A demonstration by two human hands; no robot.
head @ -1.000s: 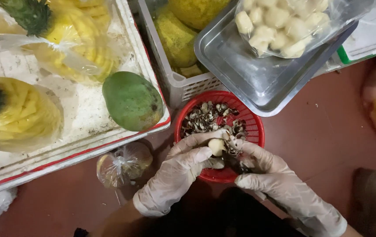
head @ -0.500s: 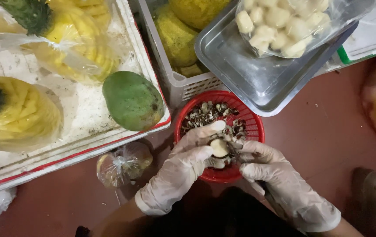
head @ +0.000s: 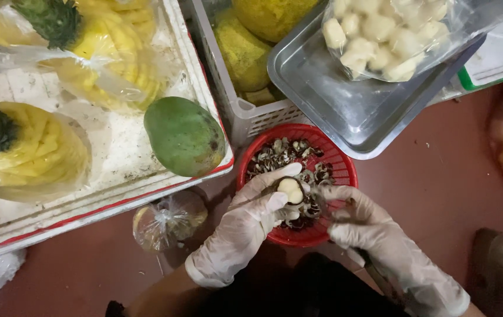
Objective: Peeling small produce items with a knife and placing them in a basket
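Both my hands wear thin white gloves and work over a round red basket [head: 340,166] filled with dark peel scraps. My left hand [head: 245,226] pinches a small pale, partly peeled round fruit [head: 290,189] between thumb and fingers. My right hand [head: 369,226] is closed around a small knife whose handle [head: 380,279] runs back under my wrist; its blade end is hidden near the fruit. The two hands almost touch above the basket's near half.
A metal tray [head: 345,111] with a clear bag of peeled pale pieces [head: 386,38] sits behind the basket. A white foam box [head: 116,158] at left holds a green mango [head: 184,136] and bagged pineapples [head: 25,152]. A small knotted bag [head: 169,218] lies on the red floor.
The fruit has been turned in my left fingers, showing more pale flesh. My right hand has shifted slightly rightward and lower; both hands stay over the basket.
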